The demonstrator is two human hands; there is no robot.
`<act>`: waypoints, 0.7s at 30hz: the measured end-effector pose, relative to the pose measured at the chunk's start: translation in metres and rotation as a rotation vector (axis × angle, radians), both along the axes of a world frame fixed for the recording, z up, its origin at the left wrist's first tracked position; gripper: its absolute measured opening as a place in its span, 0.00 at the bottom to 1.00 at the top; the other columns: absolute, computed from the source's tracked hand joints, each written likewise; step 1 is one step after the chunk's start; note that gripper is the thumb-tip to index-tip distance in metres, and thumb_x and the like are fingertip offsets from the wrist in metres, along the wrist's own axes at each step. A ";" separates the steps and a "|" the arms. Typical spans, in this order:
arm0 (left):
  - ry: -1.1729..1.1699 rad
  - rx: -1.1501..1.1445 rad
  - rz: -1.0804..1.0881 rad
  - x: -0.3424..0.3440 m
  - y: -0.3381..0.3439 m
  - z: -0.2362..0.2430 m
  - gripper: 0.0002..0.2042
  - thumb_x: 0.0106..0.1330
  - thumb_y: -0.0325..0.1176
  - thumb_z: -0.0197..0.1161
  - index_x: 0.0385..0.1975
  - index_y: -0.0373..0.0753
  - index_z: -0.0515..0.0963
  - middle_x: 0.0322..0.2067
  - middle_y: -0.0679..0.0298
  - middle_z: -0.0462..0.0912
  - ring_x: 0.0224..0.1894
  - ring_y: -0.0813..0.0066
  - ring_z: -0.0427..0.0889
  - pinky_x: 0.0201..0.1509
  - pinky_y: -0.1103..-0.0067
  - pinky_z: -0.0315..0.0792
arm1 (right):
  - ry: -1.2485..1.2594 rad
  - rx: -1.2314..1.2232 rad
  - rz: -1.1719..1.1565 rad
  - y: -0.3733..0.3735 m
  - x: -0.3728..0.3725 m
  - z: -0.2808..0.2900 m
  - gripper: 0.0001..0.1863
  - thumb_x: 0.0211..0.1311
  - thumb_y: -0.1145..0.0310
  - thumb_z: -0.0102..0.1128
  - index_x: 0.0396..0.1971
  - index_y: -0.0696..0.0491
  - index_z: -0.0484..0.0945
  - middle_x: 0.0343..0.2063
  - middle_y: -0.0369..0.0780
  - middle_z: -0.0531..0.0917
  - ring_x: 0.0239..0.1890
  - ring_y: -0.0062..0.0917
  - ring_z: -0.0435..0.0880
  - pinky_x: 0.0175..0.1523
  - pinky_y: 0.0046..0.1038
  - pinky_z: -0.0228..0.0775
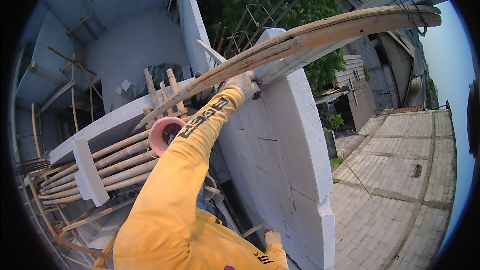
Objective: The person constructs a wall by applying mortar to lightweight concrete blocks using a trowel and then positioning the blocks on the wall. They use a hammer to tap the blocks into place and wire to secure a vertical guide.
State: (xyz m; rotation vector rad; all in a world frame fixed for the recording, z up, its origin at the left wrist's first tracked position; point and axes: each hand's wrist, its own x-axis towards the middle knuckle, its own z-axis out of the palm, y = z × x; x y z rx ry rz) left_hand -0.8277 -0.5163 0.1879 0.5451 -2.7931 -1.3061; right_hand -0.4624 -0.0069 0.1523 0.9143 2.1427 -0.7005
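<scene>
The pale grey, flat-faced block wall [260, 135] stands at the middle of my view. High on it I see the left hand [242, 85], in a whitish knitted glove, beside a small dark piece; I cannot tell its grip, nor that of the gloved right hand [273, 238] low by the wall, where red shows. A long tan bamboo pole [310, 39] crosses above the left hand; a round pink plastic bucket [157, 137] sits by stacked bamboo poles [125, 164].
</scene>
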 end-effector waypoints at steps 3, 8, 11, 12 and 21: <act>-0.047 -0.033 -0.092 -0.006 -0.011 0.002 0.15 0.58 0.32 0.64 0.45 0.40 0.82 0.46 0.56 0.82 0.52 0.52 0.79 0.59 0.68 0.72 | -0.003 0.030 0.140 -0.002 -0.007 -0.011 0.07 0.63 0.71 0.55 0.33 0.61 0.75 0.27 0.44 0.84 0.20 0.27 0.80 0.24 0.28 0.74; -0.003 0.021 0.045 0.004 -0.011 0.018 0.13 0.58 0.31 0.63 0.43 0.39 0.81 0.43 0.58 0.83 0.48 0.58 0.81 0.54 0.70 0.74 | 0.047 0.020 0.218 -0.006 -0.007 -0.033 0.09 0.64 0.68 0.56 0.33 0.60 0.76 0.28 0.44 0.85 0.20 0.29 0.81 0.25 0.29 0.74; 0.094 0.156 0.179 0.005 -0.014 0.011 0.10 0.58 0.31 0.62 0.40 0.38 0.80 0.38 0.59 0.82 0.42 0.64 0.81 0.48 0.72 0.74 | 0.118 0.111 0.405 0.011 0.001 -0.050 0.10 0.64 0.68 0.57 0.32 0.61 0.77 0.28 0.43 0.84 0.21 0.28 0.82 0.26 0.28 0.74; 0.123 0.199 0.222 0.007 -0.018 -0.004 0.10 0.59 0.31 0.62 0.39 0.37 0.79 0.36 0.60 0.81 0.40 0.66 0.80 0.47 0.73 0.73 | 0.097 0.060 0.311 0.003 -0.001 -0.045 0.10 0.64 0.68 0.57 0.32 0.61 0.78 0.27 0.43 0.84 0.21 0.28 0.82 0.26 0.29 0.74; 0.496 0.534 0.146 0.039 0.014 0.083 0.07 0.65 0.34 0.61 0.33 0.36 0.76 0.26 0.69 0.74 0.28 0.80 0.72 0.35 0.81 0.68 | -0.014 -0.064 0.069 -0.006 0.009 -0.035 0.08 0.64 0.72 0.57 0.36 0.61 0.80 0.23 0.41 0.82 0.19 0.25 0.79 0.26 0.27 0.73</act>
